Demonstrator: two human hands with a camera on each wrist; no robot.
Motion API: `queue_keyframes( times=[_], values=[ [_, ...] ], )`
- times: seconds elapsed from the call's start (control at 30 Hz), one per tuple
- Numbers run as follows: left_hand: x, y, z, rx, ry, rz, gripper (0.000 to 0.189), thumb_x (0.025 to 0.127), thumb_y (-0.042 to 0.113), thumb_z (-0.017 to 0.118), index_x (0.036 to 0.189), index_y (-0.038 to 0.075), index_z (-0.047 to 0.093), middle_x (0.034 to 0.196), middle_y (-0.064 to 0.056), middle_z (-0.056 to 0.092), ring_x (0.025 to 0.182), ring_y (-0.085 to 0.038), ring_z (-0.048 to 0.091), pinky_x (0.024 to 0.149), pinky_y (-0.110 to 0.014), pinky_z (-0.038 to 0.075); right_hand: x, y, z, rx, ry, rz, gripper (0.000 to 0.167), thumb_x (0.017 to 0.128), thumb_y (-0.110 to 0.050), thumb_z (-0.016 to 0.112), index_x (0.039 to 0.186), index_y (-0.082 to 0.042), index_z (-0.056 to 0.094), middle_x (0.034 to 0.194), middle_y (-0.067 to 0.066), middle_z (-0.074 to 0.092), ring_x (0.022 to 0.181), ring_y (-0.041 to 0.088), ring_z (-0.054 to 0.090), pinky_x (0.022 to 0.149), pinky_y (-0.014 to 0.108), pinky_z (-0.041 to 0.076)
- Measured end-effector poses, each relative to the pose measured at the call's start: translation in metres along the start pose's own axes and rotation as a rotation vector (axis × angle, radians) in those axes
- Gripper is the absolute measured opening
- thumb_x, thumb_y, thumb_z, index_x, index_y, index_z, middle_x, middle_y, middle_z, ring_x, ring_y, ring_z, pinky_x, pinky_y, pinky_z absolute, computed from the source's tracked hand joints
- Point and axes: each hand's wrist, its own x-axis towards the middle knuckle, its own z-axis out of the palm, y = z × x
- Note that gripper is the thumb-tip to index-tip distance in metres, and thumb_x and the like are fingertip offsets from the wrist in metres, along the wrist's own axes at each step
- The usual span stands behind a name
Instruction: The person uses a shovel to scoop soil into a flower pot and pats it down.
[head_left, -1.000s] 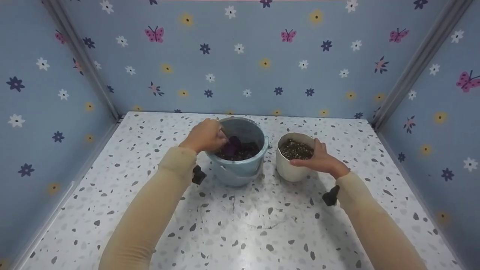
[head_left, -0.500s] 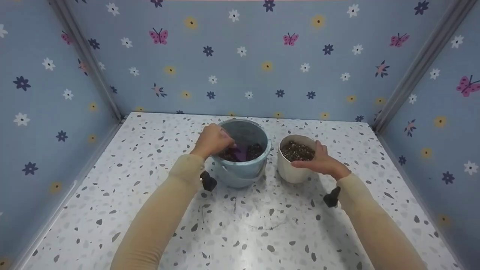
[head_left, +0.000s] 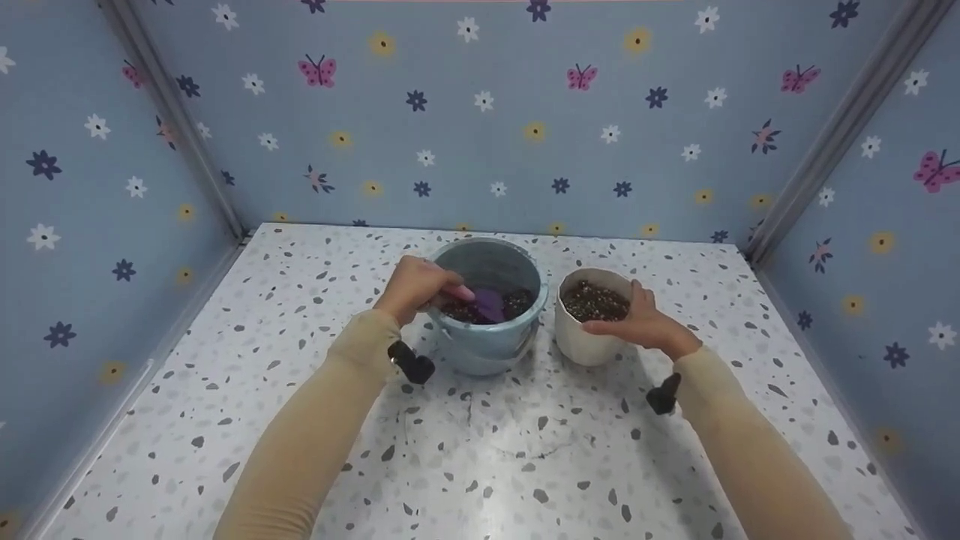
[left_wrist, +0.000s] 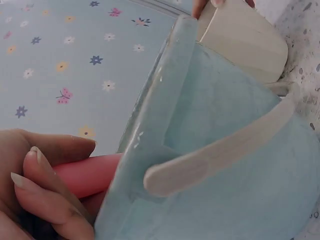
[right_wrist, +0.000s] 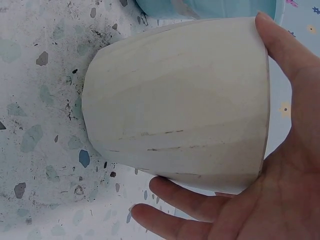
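Purple scoop [head_left: 489, 305] slants rightward from gripping left hand [head_left: 416, 287]; white pot [head_left: 581, 345] touches spread right hand [head_left: 651, 325].

Tabletop [head_left: 480, 457]: white, grey-speckled. In head view, blue bucket [head_left: 480, 342] stands upright at 12 o'clock; cream pot [head_left: 580, 345] upright at 1 o'clock.

Purple scoop [head_left: 489, 305] in bucket [head_left: 486, 343], white pot [head_left: 588, 347] upright

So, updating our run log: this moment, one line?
left hand: grips scoop inside blue bucket; right hand: holds white pot; soil: both containers
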Motion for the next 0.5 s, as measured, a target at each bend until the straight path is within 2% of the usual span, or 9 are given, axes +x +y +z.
queue_keyframes(
  times=[0.17,0.3,0.43,0.5],
  values=[
    [-0.003,0.001,-0.004,-0.046,0.000,-0.010,0.015,0.087,0.009,0.066,0.091,0.001,0.077,0.089,-0.014,0.074,0.041,-0.007,0.038,0.039,-0.021,0.025,0.001,-0.001,-0.001,-0.003,0.001,-0.001,0.143,0.072,-0.074,0.071,0.150,-0.004,-0.027,0.158,0.028,-0.020,0.145,0.050,0.002,0.111,0.064,0.015],
    [-0.004,0.000,-0.009,-0.082,0.025,-0.018,0.014,0.087,0.013,0.068,0.092,0.005,0.079,0.090,-0.012,0.075,0.043,-0.007,0.037,0.041,-0.021,0.026,0.002,-0.003,-0.002,-0.005,0.004,-0.017,0.143,0.072,-0.074,0.070,0.150,-0.004,-0.027,0.158,0.028,-0.021,0.145,0.050,0.003,0.111,0.063,0.016],
    [-0.006,-0.005,-0.011,-0.103,0.040,-0.029,0.019,0.089,0.017,0.068,0.097,0.004,0.079,0.090,-0.009,0.075,0.044,-0.007,0.031,0.043,-0.021,0.027,0.002,-0.001,0.000,-0.006,0.002,-0.025,0.142,0.074,-0.074,0.070,0.150,-0.002,-0.027,0.157,0.029,-0.021,0.145,0.049,0.001,0.112,0.063,0.016],
    [-0.008,-0.008,-0.012,-0.116,0.040,-0.044,0.020,0.089,0.019,0.068,0.100,0.005,0.078,0.091,-0.008,0.076,0.045,-0.007,0.033,0.044,-0.021,0.029,0.002,0.001,0.001,-0.016,-0.006,-0.019,0.142,0.074,-0.073,0.069,0.150,-0.001,-0.027,0.157,0.030,-0.021,0.145,0.050,0.002,0.112,0.063,0.016]
  ],
)
